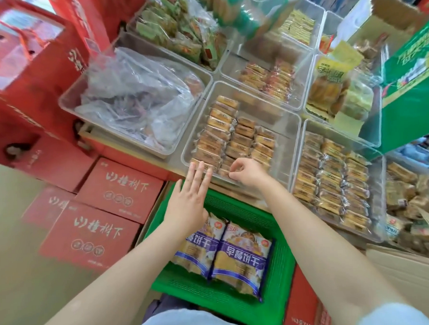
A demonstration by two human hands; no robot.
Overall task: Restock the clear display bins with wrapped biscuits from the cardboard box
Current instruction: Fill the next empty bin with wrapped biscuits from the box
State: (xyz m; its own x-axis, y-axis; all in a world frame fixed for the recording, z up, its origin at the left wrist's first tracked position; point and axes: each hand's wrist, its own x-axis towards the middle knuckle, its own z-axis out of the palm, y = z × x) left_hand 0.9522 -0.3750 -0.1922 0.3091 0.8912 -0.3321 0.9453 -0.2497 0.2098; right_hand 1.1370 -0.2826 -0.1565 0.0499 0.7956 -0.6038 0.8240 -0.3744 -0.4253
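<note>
Head view | left hand (185, 199) flat, fingers straight, by bin (242, 142) rim | right hand (245, 172) pinching biscuit (224, 172) at front row | bin roughly half filled, right side bare

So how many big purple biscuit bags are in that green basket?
2, side by side in the green basket: left bag, partly under the left hand, and right bag. More may lie hidden underneath.

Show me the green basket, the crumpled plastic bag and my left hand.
green basket (282, 276): head view, bare right wall.
crumpled plastic bag (138, 92): head view, middle of the bag.
left hand (188, 199): head view, back of the hand.
</note>
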